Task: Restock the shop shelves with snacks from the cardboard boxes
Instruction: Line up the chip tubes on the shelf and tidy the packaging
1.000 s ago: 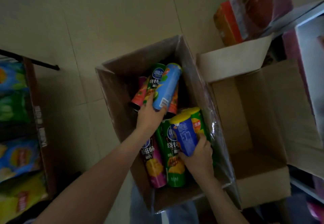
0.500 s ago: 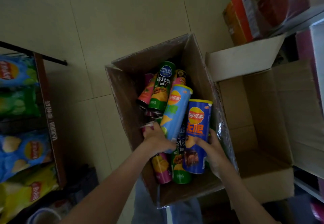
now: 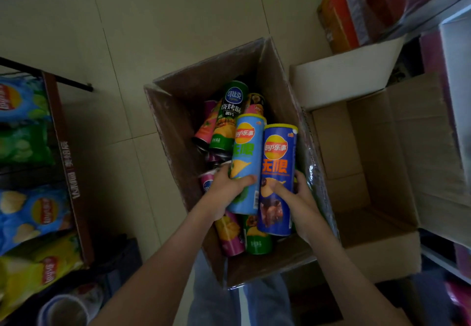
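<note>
Left hand point(image 3: 226, 190): curled round light-blue can point(image 3: 246, 147)
Right hand point(image 3: 298, 198): curled round dark-blue can point(image 3: 277, 162)
Risk: low grips — cans may tip and slip.

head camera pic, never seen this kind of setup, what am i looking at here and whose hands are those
There is no machine here. A person wears a camera on the head, so the single picture looks down past their own arms towards the floor. The left hand grips a light blue crisp can, and the right hand grips a dark blue crisp can. Both cans are held over an open cardboard box. More cans lie loose inside that box, among them a green can. To the right stands a second open box, which looks empty as far as can be seen. At the left edge are crisp bags. Everything stands on a tiled floor.
</note>
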`<action>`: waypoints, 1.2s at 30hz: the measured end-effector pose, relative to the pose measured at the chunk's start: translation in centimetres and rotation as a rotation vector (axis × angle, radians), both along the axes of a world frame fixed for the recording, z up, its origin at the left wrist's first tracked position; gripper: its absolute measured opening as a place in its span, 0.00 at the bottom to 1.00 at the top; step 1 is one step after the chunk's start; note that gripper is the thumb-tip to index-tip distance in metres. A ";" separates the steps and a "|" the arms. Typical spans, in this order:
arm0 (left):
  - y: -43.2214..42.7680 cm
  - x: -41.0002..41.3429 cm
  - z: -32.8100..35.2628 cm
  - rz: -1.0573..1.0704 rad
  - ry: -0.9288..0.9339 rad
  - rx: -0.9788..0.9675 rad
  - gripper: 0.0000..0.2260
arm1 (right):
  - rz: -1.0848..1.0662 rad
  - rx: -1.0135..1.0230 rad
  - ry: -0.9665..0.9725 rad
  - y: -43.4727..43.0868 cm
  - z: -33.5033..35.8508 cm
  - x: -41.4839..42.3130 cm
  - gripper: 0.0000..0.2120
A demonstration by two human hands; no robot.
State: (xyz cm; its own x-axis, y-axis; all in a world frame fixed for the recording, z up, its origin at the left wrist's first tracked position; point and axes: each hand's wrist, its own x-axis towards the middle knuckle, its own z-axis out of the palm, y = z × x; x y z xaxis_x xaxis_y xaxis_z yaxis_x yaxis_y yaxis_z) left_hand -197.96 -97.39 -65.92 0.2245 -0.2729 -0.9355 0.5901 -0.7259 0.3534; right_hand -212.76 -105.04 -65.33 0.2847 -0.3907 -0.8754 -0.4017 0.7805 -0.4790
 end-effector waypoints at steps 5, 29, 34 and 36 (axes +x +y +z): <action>-0.6 -0.5 8.6 -0.084 -0.005 -0.101 0.27 | -0.071 0.027 -0.139 -0.8 8.6 -1.2 0.26; -2.9 -32.0 59.3 -1.109 0.104 -1.037 0.19 | -0.991 -0.916 -0.177 14.3 60.7 -34.2 0.25; 3.3 -44.8 65.8 -1.254 0.121 -1.218 0.15 | -1.155 -1.097 -0.116 23.6 65.8 -46.2 0.25; 6.5 -50.1 67.6 -1.293 0.144 -1.255 0.19 | -1.195 -1.145 -0.083 27.6 67.5 -51.1 0.27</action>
State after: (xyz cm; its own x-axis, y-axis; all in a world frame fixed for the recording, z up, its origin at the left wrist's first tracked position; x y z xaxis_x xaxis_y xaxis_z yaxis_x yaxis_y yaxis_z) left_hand -248.10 -90.86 1.71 -0.7363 -0.6749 -0.0475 0.0018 -0.0721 0.9974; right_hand -263.83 -77.45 2.13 -0.6028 -0.7979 0.0033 0.1808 -0.1406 -0.9734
